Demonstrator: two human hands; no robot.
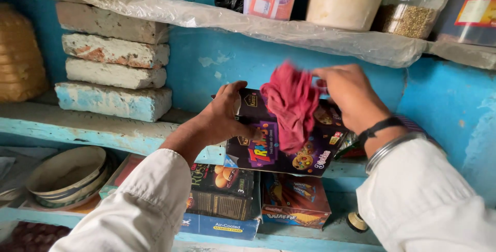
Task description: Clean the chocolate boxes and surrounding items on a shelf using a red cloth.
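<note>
Red cloth (292,110) under right hand (351,97).

A soft, matt red cloth (292,110) is draping over a glossy dark cardboard biscuit box (281,146). Thin, crinkled plastic sheeting (248,24) is lining the upper shelf. The stacked bricks (113,66) are showing rough, flaking paint, and a smooth metal bangle (387,151) is gleaming.

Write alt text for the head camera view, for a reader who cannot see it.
A person's left hand holds a dark cookie box upright at a blue shelf while the right hand presses a red cloth against its front. Stacked bricks sit to the left; more snack boxes lie on the shelf below.
</note>
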